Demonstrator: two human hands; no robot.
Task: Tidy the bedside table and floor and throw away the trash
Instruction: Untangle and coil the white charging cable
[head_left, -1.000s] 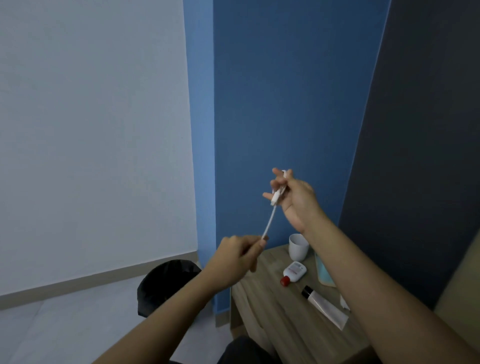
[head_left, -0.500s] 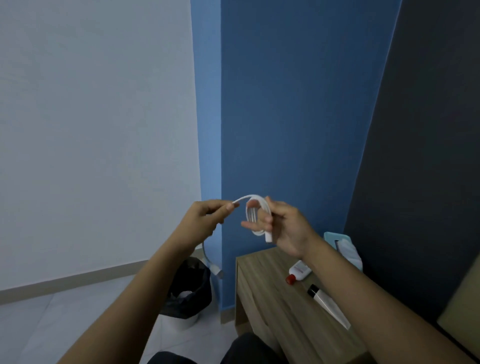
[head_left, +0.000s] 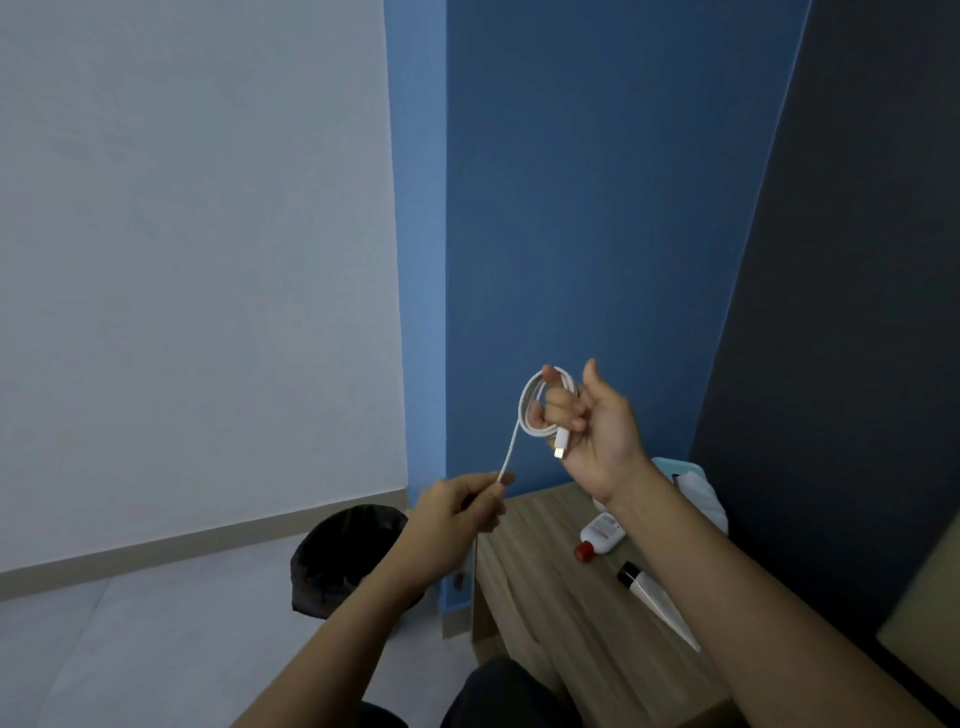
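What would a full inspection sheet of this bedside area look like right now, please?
Surface: wooden bedside table, items lying on its far and right parts.
Job's things: white cable, partly coiled round fingers of the right hand, one strand running down to the left hand.
Clutter: small white bottle with a red cap and white tube with a black cap, both lying flat on the table; light blue and white item at the back, unclear.
Grippers: right hand raised, holding the coil; left hand pinches the free strand.
Cables: the white cable only; its plug end hangs by the right palm.
Surroundings: black bin on the floor left of the table; blue wall behind.
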